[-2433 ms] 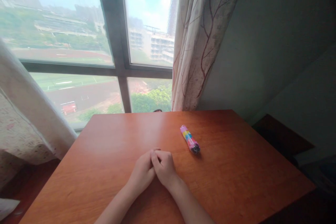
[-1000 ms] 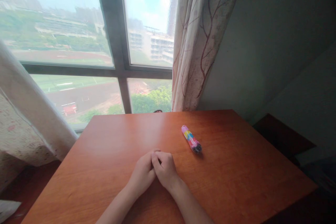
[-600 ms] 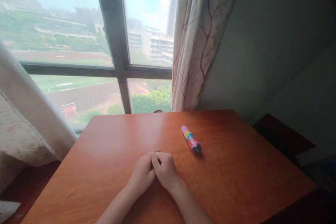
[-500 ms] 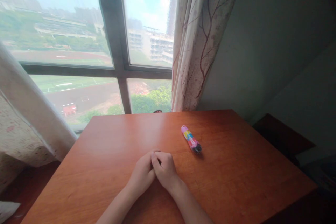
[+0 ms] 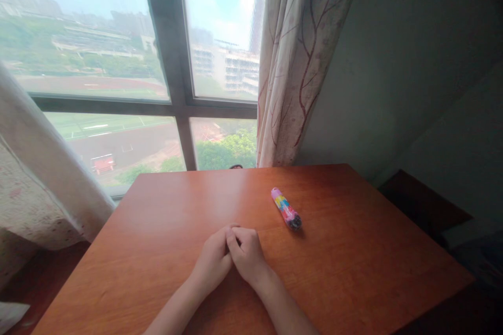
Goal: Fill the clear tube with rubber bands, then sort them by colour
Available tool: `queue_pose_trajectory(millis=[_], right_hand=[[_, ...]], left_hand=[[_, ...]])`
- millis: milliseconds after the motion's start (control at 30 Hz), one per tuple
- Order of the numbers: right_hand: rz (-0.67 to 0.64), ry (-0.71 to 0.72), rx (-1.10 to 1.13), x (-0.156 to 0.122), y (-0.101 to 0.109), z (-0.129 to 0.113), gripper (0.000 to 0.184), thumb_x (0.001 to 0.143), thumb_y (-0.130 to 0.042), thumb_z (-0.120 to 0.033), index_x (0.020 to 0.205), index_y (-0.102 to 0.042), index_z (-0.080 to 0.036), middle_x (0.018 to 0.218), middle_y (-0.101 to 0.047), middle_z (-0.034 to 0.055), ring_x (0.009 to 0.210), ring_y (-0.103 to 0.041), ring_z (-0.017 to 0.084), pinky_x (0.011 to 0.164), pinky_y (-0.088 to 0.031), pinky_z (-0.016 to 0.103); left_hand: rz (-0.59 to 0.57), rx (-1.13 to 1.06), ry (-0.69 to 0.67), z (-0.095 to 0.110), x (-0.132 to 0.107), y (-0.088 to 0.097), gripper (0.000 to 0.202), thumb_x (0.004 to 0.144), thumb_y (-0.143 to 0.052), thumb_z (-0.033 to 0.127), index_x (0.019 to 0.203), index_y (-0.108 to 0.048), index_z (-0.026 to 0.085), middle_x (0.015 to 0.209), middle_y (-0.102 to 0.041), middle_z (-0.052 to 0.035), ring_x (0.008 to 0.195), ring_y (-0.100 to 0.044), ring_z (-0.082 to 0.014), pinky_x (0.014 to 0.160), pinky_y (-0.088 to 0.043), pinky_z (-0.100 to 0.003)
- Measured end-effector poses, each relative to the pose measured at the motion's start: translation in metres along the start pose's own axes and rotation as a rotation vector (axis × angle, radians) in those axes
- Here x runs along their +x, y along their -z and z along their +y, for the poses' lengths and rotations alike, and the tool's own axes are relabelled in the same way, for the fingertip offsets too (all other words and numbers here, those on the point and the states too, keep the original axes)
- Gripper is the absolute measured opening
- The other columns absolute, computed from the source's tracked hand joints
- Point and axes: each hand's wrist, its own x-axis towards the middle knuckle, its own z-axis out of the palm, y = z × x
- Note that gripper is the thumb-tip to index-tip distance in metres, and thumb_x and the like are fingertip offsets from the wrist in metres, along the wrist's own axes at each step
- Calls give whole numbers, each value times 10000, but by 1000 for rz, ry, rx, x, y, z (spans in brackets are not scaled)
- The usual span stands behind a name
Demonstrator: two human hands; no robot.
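Note:
My left hand (image 5: 211,263) and my right hand (image 5: 248,254) rest side by side on the reddish wooden table (image 5: 157,230), near its front middle. Their curled fingers press against each other at the tips, and I see nothing held in either. A small tube (image 5: 286,208) with pink, yellow and blue patches and a dark near end lies flat on the table. It is to the right of and a little beyond my right hand, and no hand touches it.
A large window (image 5: 173,63) stands behind the table. Patterned curtains hang at the back right (image 5: 302,63) and at the left (image 5: 35,188). A grey wall is on the right, with a dark piece of furniture (image 5: 424,209) beside the table's right edge.

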Motion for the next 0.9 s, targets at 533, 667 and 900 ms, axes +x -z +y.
queue_pose_trajectory(millis=[533,667,900], right_hand=[[4,6,-9,0,0,1,438,965,-362,-351,559,-405,-193,542,-445,-26,532,-432,104,539,-249,251],[-1,0,-6,0,-1,3,431,964,-365,-344,563,-398,-193,548,-442,-28,534,-430,103,538,-245,250],[-2,2,-9,0,-1,3,429,965,-370,-337,563,-403,-192,549,-445,-29,538,-433,102,542,-250,248]], left_hand=[[-3,-2,-5,2,0,1,307,741,-460,92,955,-671,152,877,-716,-68,793,-632,-213,745,-496,-301],[-1,16,-3,2,-1,1,301,727,-474,98,942,-676,154,882,-717,-75,809,-635,-224,743,-496,-305],[2,25,-7,2,0,1,306,731,-468,102,947,-678,154,887,-720,-78,800,-636,-221,753,-501,-308]])
